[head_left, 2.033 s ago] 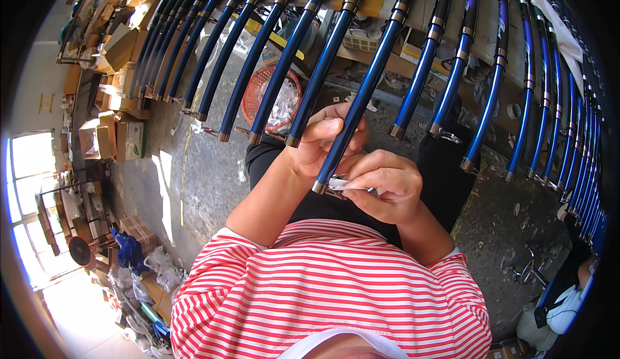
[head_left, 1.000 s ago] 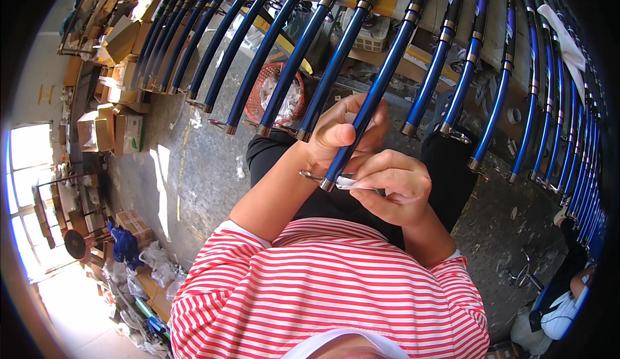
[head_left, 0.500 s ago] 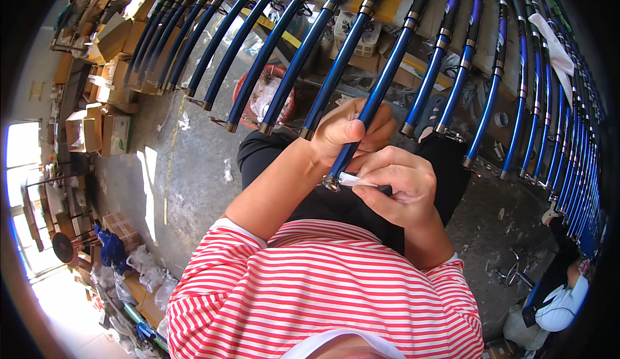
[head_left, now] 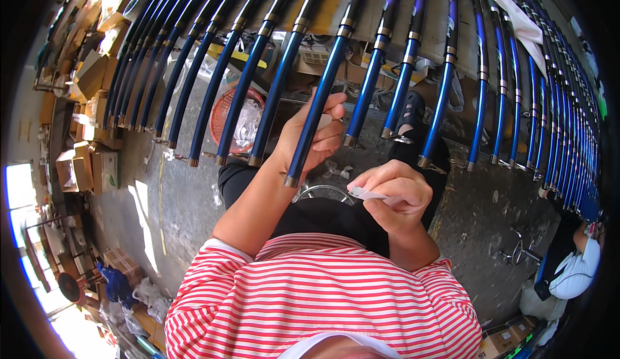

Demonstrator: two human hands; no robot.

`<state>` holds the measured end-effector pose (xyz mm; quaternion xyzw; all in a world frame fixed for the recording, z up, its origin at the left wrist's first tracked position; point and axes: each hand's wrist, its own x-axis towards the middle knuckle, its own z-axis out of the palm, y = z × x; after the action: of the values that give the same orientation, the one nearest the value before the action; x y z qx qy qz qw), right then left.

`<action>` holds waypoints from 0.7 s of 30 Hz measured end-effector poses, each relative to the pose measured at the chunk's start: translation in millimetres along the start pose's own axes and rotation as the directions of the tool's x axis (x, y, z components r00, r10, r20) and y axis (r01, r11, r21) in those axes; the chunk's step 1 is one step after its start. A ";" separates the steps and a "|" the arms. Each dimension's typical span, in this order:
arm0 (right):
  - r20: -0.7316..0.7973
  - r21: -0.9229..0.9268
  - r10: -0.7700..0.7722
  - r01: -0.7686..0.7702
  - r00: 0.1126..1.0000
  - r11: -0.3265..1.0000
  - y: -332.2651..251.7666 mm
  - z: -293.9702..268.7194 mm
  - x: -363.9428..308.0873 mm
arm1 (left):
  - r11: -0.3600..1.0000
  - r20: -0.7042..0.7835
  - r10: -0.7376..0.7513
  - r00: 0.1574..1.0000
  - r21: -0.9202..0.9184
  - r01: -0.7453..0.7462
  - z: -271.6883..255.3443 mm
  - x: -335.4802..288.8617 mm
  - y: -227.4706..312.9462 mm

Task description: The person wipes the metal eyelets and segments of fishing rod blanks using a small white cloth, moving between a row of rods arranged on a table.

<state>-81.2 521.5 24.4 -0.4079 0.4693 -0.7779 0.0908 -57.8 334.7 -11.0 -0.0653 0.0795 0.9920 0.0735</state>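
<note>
A long row of glossy blue fishing rods hangs over the far edge of a bench, butt ends toward me. One blue fishing rod [head_left: 323, 94] crosses in front of my left hand [head_left: 311, 136]. That hand is behind and under the rod, its fingers curled; a small pale bit shows among them, too hidden to name. The rod covers part of the palm and thumb. Lower and to the right, my right hand [head_left: 395, 194] pinches a folded white strip [head_left: 367, 193], paper or thin cloth, between thumb and fingers. The strip is apart from the rods.
A red basket [head_left: 223, 123] with white scraps stands on the floor under the rods. Cardboard boxes [head_left: 81, 165] are stacked at the left. A white cloth [head_left: 516, 17] lies over rods at the right. Another person [head_left: 575, 268] sits at the far right. Under me is a round metal stool rim [head_left: 323, 191].
My left hand has let the rod's front go and is now behind a rod. My right hand has drawn the white strip away from the rod end. The view has shifted right.
</note>
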 end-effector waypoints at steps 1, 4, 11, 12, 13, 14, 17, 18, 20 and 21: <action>-0.015 0.002 -0.004 0.004 1.000 1.000 -0.6 -3.3 -1.5 | 0.994 -0.097 0.010 0.995 0.112 0.001 -3.5 5.4 -3.5; -0.018 -0.061 -0.030 0.029 0.999 0.998 1.1 -13.2 -3.9 | 0.950 -0.133 0.064 0.989 0.312 -0.020 15.8 24.7 -18.3; 0.000 -0.068 -0.047 0.047 0.999 0.997 -3.7 -17.0 -2.6 | 0.985 0.216 -0.055 0.975 0.172 0.017 24.7 32.6 -16.1; 0.002 -0.052 -0.044 0.045 0.999 0.998 -4.3 -16.9 -3.9 | 0.987 0.232 -0.066 0.970 0.159 0.030 21.8 28.0 -18.0; -0.004 -0.031 -0.043 0.043 0.999 0.999 -4.6 -16.4 -4.7 | 0.988 0.248 -0.078 0.966 0.145 0.042 19.8 21.7 -19.6; -0.009 -0.010 -0.042 0.042 0.999 0.999 -4.4 -15.9 -5.1 | 0.990 0.265 -0.088 0.960 0.132 0.054 16.9 17.3 -20.6; -0.009 0.006 -0.030 0.030 1.000 1.000 -4.9 -14.2 -6.9 | 0.993 0.358 -0.111 0.927 0.071 0.092 9.3 5.6 -24.1; -0.008 0.000 -0.029 0.029 1.000 1.000 -5.1 -13.9 -6.1 | 0.993 0.352 -0.119 0.929 0.066 0.102 10.2 2.2 -24.7; 0.005 -0.026 -0.019 0.020 1.000 0.999 -2.6 -10.4 -5.2 | 0.990 0.349 -0.144 0.926 0.049 0.135 6.0 -3.4 -25.4; 0.021 -0.037 -0.014 0.015 1.000 0.999 0.6 -9.3 -5.8 | 0.986 0.329 -0.170 0.929 0.055 0.160 6.6 -6.7 -23.9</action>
<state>-84.2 530.3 18.7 -0.4208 0.4796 -0.7655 0.0826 -48.3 358.2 -7.1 0.0975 0.0739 0.9779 0.1698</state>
